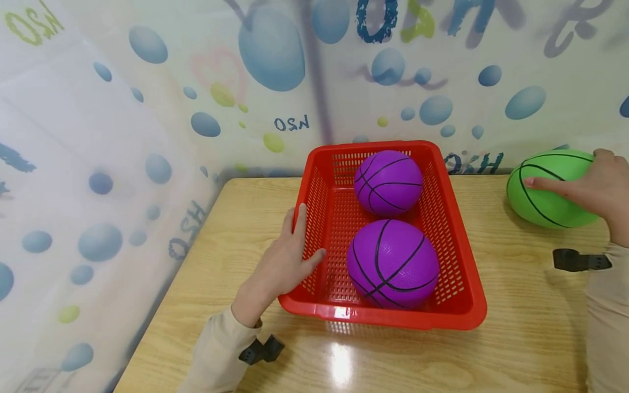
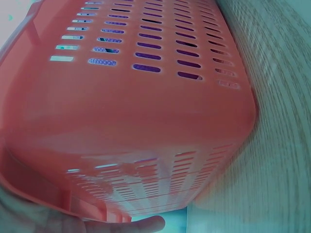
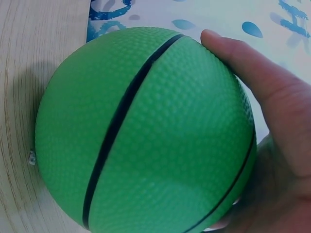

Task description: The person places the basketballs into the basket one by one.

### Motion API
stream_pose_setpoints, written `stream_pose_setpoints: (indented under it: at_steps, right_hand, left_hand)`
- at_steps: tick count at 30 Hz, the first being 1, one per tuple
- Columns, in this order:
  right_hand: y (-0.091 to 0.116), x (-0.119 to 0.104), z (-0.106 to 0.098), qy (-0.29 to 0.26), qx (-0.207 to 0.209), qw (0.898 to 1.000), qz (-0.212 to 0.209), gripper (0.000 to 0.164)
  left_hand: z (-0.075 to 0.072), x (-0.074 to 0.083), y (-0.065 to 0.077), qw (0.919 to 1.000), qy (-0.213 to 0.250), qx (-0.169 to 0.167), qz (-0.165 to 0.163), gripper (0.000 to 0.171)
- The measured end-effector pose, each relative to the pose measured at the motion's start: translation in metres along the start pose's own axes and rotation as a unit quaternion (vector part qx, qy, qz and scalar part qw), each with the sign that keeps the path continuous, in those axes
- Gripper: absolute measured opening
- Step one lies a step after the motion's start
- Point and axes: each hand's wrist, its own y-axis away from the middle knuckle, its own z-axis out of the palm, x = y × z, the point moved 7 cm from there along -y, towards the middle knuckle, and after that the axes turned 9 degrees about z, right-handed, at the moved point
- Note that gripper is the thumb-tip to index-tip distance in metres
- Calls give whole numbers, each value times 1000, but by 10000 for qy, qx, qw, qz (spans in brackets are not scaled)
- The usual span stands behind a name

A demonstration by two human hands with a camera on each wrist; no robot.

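A red plastic basket (image 1: 383,316) with slotted walls stands on the table, two purple basketballs inside: one (image 1: 388,183) at the back, one (image 1: 393,265) nearer the front. My left hand (image 1: 282,262) holds the basket's left rim, its thumb over the inner side; in the left wrist view a finger (image 2: 141,224) shows beside the basket's outer wall (image 2: 136,107). Off to the right, my right hand (image 1: 606,188) grips a green basketball (image 1: 545,191) with black lines. The right wrist view shows the green ball (image 3: 146,131) close up, thumb and palm against its side.
The light wood table (image 1: 216,262) meets a printed backdrop (image 1: 196,71) of blue and green dots behind and to the left. Black wrist devices sit on the left sleeve (image 1: 216,344) and the right sleeve (image 1: 609,316).
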Motion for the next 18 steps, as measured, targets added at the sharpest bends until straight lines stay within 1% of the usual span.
stream_pose_setpoints:
  at_steps: [18]
  right_hand:
    - [-2, 0, 4, -65, -69, 9999, -130, 108]
  left_hand:
    - [0, 0, 0, 9999, 74, -57, -77, 88]
